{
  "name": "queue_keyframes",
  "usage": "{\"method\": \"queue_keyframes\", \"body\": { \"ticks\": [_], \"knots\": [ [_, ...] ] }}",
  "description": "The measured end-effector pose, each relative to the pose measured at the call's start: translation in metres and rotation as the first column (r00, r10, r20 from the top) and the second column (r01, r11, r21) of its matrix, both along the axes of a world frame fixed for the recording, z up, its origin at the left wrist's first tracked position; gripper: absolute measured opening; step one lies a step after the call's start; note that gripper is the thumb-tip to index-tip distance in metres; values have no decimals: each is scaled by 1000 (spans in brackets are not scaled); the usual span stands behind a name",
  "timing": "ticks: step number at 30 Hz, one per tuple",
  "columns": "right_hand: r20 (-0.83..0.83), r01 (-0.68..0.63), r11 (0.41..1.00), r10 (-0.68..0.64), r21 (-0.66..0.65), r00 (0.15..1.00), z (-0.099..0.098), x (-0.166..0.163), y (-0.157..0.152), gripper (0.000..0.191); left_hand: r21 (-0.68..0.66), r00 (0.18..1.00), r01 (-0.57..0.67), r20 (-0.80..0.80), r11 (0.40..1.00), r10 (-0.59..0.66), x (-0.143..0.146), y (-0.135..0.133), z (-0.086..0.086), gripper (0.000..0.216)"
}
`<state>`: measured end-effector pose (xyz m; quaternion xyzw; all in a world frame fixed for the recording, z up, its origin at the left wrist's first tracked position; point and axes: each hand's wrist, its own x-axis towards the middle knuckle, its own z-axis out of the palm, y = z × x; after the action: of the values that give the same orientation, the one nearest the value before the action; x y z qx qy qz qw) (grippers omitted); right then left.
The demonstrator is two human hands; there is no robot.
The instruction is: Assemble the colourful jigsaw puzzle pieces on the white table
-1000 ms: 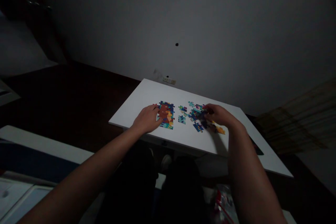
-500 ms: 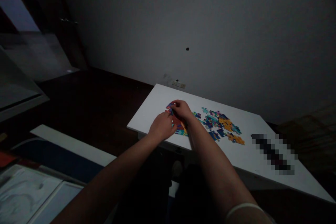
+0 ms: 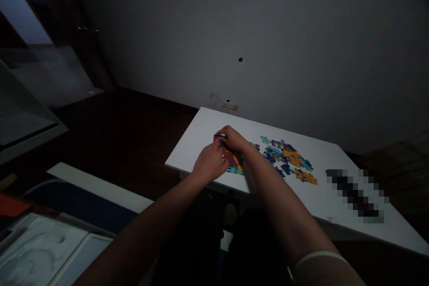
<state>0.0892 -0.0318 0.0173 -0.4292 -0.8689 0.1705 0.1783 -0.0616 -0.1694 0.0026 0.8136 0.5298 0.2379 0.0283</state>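
A partly joined jigsaw puzzle point(image 3: 235, 169) in red, teal, orange and blue lies near the front left of the white table point(image 3: 187, 143). My left hand point(image 3: 209, 161) rests on its left side, fingertips on the surface and thumb held apart. Over the far edge, my right hand point(image 3: 232, 137) has its fingers bent down on a dark blue puzzle piece point(image 3: 216, 137) at the upper left corner. The piece seems to sit against the joined part. My hands and right forearm hide much of the puzzle.
Loose puzzle pieces point(image 3: 284, 156) lie heaped right of my right forearm. Farther right is a dark, pixelated object point(image 3: 355, 194). The wall point(image 3: 268, 53) with a socket strip point(image 3: 230, 106) stands behind the table. At lower left is a white-edged surface point(image 3: 100, 185).
My right fingers have pressed in at the upper left corner, and the piece there now lines up with the joined puzzle. My left hand stays in place. The view has shifted slightly.
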Motion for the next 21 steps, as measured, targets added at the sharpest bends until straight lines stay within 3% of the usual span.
{"method": "queue_keyframes", "body": {
  "ticks": [5, 8, 10, 16, 21],
  "knots": [
    [-131, 151, 986, -141, 71, 981, 15, 13, -17, 30, -46, 996, -55, 62, 997, 58, -2, 8, -10, 58],
    [-304, 281, 948, -226, 149, 925, 24, 48, -40, 37, -138, 988, -116, 85, 984, 128, -5, 15, -16, 82],
    [-334, 322, 935, -258, 151, 907, 25, 84, -64, 37, -192, 983, -136, 98, 972, 157, -7, 20, -17, 83],
    [-272, 484, 871, -446, 87, 852, -5, 187, -150, 39, -240, 990, -139, -12, 961, 140, -5, 25, -15, 63],
    [-260, 645, 762, -611, 64, 748, -26, 221, -183, 41, -220, 990, -126, -98, 967, 106, -4, 25, -16, 71]
  ]
}}
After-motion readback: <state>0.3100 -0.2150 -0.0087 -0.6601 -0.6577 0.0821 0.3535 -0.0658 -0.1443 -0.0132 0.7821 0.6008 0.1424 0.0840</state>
